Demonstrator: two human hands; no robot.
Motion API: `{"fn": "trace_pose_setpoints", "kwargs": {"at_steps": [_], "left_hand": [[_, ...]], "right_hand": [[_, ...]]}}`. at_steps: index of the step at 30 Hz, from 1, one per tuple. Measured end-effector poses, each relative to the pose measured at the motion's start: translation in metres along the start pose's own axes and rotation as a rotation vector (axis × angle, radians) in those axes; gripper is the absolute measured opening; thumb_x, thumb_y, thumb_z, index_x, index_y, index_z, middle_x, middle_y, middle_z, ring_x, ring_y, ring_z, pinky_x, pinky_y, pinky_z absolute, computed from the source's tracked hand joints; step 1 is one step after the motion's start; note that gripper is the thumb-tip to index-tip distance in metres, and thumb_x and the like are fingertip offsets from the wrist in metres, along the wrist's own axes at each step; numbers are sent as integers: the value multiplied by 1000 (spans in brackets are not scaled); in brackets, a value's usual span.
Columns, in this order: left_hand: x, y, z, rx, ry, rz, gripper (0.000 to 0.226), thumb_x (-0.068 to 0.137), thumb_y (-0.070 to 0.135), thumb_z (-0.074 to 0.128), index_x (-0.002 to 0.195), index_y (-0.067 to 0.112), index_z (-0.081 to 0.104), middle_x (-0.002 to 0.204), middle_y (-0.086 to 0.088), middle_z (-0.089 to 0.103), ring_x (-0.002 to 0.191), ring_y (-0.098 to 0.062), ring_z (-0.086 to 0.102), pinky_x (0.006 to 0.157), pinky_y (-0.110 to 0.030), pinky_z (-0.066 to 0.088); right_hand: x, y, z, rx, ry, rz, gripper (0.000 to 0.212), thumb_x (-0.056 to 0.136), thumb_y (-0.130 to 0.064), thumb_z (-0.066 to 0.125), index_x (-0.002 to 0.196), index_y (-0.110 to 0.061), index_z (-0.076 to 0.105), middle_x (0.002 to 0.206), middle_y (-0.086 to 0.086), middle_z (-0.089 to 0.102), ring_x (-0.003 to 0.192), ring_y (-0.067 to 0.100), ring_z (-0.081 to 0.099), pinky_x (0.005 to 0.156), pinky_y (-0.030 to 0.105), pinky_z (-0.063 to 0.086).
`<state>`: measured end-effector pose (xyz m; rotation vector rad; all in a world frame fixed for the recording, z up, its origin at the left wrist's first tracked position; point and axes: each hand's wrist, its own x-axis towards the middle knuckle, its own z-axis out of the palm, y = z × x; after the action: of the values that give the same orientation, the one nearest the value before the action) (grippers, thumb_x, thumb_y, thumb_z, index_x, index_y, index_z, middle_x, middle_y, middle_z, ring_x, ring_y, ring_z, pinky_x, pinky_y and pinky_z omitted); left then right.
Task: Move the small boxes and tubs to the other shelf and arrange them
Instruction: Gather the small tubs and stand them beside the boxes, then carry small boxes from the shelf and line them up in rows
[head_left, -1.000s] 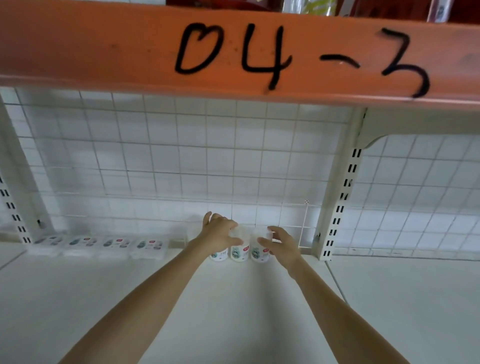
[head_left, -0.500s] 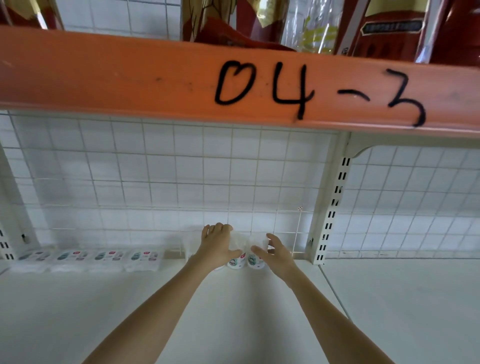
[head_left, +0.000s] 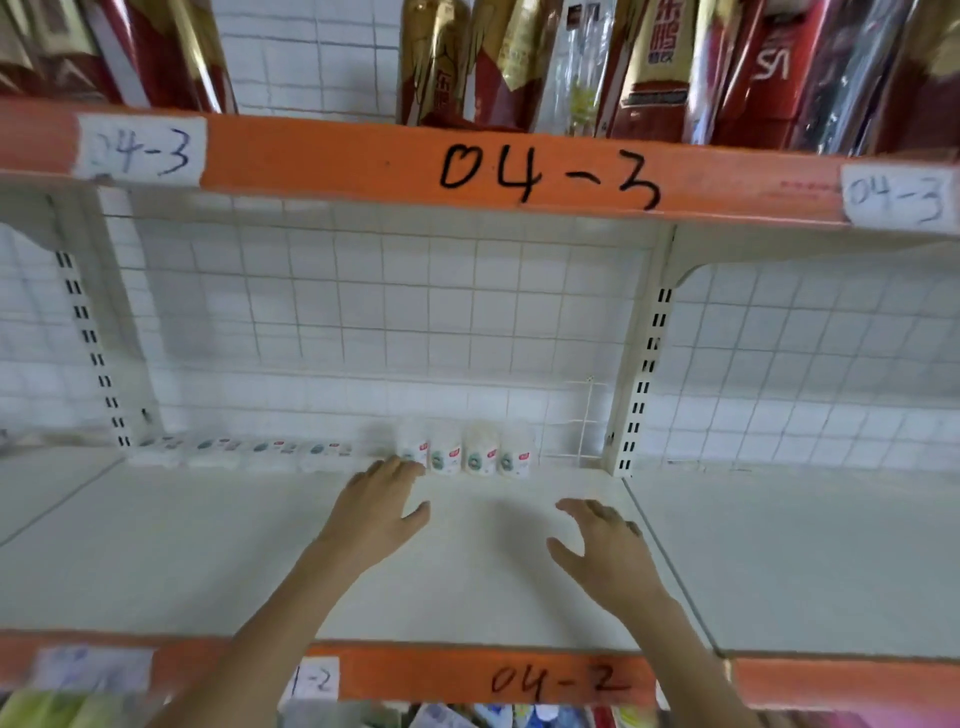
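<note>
Several small white tubs (head_left: 467, 451) stand upright in a row against the wire back of the white shelf (head_left: 260, 561). To their left, several flat white boxes (head_left: 244, 451) lie in a line along the back edge. My left hand (head_left: 376, 512) hovers over the shelf with relaxed fingers, its fingertips just in front of the leftmost tub. My right hand (head_left: 602, 545) is spread above the shelf, apart from the tubs. Neither hand holds anything.
An orange beam marked 04-3 (head_left: 545, 176) runs overhead, with red and gold packets (head_left: 649, 67) above it. White slotted uprights (head_left: 636, 384) stand at the back. The front edge carries an orange strip marked 04-2 (head_left: 561, 680).
Both hands have let go of the tubs and drawn back toward me. The camera has pulled back and tilted up, so the upper shelf and the front edge now show.
</note>
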<state>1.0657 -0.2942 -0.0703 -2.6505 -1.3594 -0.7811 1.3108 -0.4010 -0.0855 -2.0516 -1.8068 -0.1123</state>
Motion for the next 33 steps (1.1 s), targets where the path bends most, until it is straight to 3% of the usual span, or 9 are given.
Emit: {"fn": "trace_pose_setpoints", "kwargs": {"at_steps": [4, 7, 10, 17, 22, 27, 30, 33], "left_hand": [[-71, 18, -21, -136, 87, -93, 49, 81, 46, 41, 113, 14, 59, 105, -1, 60, 100, -16, 58, 83, -32, 46], [-125, 29, -26, -116, 124, -118, 51, 73, 46, 37, 100, 13, 64, 90, -1, 64, 84, -19, 64, 71, -32, 52], [-177, 36, -34, -49, 81, -159, 41, 73, 42, 42, 95, 14, 64, 86, -1, 65, 77, -22, 65, 64, -31, 53], [-285, 26, -70, 193, -56, -309, 34, 71, 41, 40, 91, 20, 59, 75, 3, 64, 63, -18, 65, 50, -27, 52], [-367, -6, -115, 326, -86, -492, 38, 70, 41, 42, 85, 19, 69, 77, 5, 67, 65, -15, 66, 53, -25, 52], [-434, -51, -160, 362, -27, -728, 28, 61, 33, 69, 85, 21, 69, 79, 4, 66, 70, -18, 66, 54, -27, 52], [-464, -87, -185, 327, 32, -858, 30, 74, 32, 67, 102, 20, 67, 96, 2, 65, 92, -20, 63, 72, -33, 53], [-484, -132, -212, 316, 73, -895, 40, 79, 41, 52, 112, 21, 63, 109, 1, 62, 105, -21, 57, 86, -36, 47]], "right_hand": [[-53, -3, -7, -6, 26, -84, 43, 87, -39, 52, 128, -23, 51, 125, -6, 57, 113, 17, 55, 93, 35, 40], [-95, -7, -9, -22, 120, -199, 35, 70, -37, 57, 100, -21, 67, 91, -7, 70, 78, 17, 68, 64, 35, 53], [-132, -15, -9, -62, 72, -256, 37, 71, -45, 44, 91, -25, 66, 78, -10, 68, 67, 13, 65, 54, 30, 52], [-176, -72, 11, 4, -60, -422, 30, 70, -46, 51, 90, -29, 66, 76, -11, 66, 68, 11, 65, 55, 27, 52], [-179, -161, 32, 50, -160, -601, 36, 67, -46, 50, 90, -25, 68, 82, -10, 70, 71, 11, 68, 56, 31, 54], [-180, -270, 53, 129, -218, -801, 37, 71, -47, 49, 95, -26, 67, 90, -12, 69, 78, 11, 67, 61, 30, 53], [-179, -335, 70, 180, -222, -875, 42, 78, -49, 41, 102, -24, 65, 97, -9, 69, 86, 15, 66, 68, 34, 52], [-173, -399, 82, 169, -266, -943, 43, 87, -42, 47, 126, -24, 50, 126, -7, 55, 117, 17, 51, 93, 36, 40]]}}
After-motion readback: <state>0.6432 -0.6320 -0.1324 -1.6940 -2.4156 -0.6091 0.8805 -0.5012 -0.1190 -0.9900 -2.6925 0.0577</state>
